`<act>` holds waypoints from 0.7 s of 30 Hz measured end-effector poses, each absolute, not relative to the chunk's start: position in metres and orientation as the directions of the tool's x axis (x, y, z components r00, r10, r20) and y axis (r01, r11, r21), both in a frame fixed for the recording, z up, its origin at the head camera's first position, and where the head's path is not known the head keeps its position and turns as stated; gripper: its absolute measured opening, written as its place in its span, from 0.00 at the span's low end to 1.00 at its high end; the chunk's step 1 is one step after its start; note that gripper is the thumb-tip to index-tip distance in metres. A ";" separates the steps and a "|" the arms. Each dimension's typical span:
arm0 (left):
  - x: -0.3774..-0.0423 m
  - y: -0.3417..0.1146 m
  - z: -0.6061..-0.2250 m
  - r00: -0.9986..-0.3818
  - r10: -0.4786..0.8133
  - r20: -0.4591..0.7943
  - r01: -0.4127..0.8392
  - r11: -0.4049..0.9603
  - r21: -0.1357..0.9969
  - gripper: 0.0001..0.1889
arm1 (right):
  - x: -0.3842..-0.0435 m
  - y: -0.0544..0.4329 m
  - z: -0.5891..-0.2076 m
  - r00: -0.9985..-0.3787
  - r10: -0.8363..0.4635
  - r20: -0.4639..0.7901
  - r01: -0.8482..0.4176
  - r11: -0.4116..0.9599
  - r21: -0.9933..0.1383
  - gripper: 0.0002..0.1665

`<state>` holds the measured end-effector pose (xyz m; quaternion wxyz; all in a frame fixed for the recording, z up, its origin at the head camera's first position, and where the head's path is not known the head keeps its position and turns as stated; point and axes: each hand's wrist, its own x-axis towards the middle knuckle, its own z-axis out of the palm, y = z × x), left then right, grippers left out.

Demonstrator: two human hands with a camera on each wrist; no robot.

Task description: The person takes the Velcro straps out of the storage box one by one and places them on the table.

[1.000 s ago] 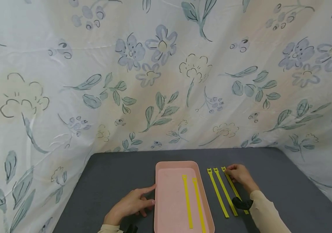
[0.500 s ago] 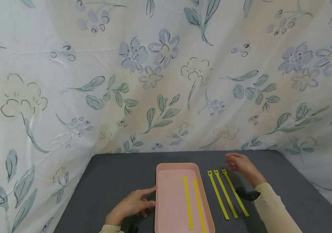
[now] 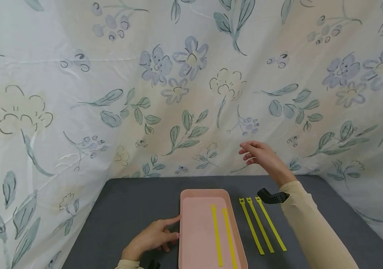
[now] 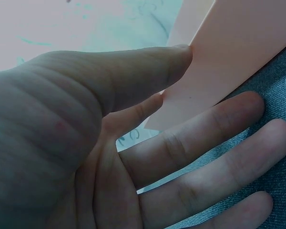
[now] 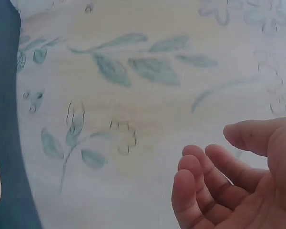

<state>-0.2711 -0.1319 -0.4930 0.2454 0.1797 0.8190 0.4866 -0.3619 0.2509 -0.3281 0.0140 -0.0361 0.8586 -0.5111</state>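
My left hand (image 3: 154, 236) touches the left side of the pink tray (image 3: 196, 228) with its thumb and forefinger, the other fingers stretched out in the left wrist view. Two yellow cable straps (image 3: 216, 235) with slotted heads lie lengthwise in the tray's right half. Three more yellow straps (image 3: 260, 225) lie side by side on the dark tabletop, right of the tray. Raised in front of the floral cloth, beyond the table's far edge in the head view, is my right hand (image 3: 258, 154). Its fingers are loosely bent with nothing between them, as the right wrist view shows.
A dark grey tabletop (image 3: 137, 201) carries the tray and straps. White floral fabric (image 3: 178, 123) hangs behind it and along both sides. Each wrist wears a black band, the right one (image 3: 272, 196) showing plainly over a cream sleeve (image 3: 312, 224).
My right hand has left the head of the rightmost strap and risen up and away, ending in front of the cloth. The left hand stays at the tray's side.
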 end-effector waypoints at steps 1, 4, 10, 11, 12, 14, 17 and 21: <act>-0.271 -0.132 -0.493 -0.815 0.533 -0.229 0.053 0.461 0.886 0.34 | -0.363 0.245 -0.326 -0.997 -0.079 0.014 -0.050 0.472 -0.880 0.32; -0.271 -0.132 -0.494 -0.816 0.531 -0.229 0.052 0.461 0.886 0.34 | -0.367 0.232 -0.328 -0.994 -0.105 0.014 -0.061 0.463 -0.884 0.30; -0.273 -0.129 -0.497 -0.813 0.536 -0.227 0.054 0.458 0.887 0.33 | -0.370 0.214 -0.357 -0.983 -0.181 -0.030 -0.052 0.430 -0.901 0.26; -0.273 -0.129 -0.497 -0.814 0.536 -0.225 0.056 0.457 0.888 0.33 | -0.370 0.211 -0.363 -0.981 -0.187 -0.044 -0.038 0.415 -0.909 0.26; -0.274 -0.128 -0.497 -0.815 0.534 -0.224 0.057 0.459 0.887 0.33 | -0.371 0.208 -0.369 -0.980 -0.189 -0.055 -0.027 0.406 -0.913 0.26; -0.275 -0.129 -0.497 -0.817 0.530 -0.227 0.054 0.462 0.886 0.34 | -0.371 0.201 -0.382 -0.980 -0.178 -0.084 0.008 0.391 -0.921 0.25; -0.275 -0.131 -0.497 -0.808 0.535 -0.246 0.046 0.475 0.879 0.34 | -0.370 0.191 -0.402 -0.977 -0.180 -0.112 0.035 0.383 -0.923 0.24; -0.273 -0.132 -0.498 -0.810 0.523 -0.263 0.029 0.485 0.874 0.34 | -0.368 0.180 -0.427 -0.974 -0.178 -0.139 0.049 0.433 -0.900 0.21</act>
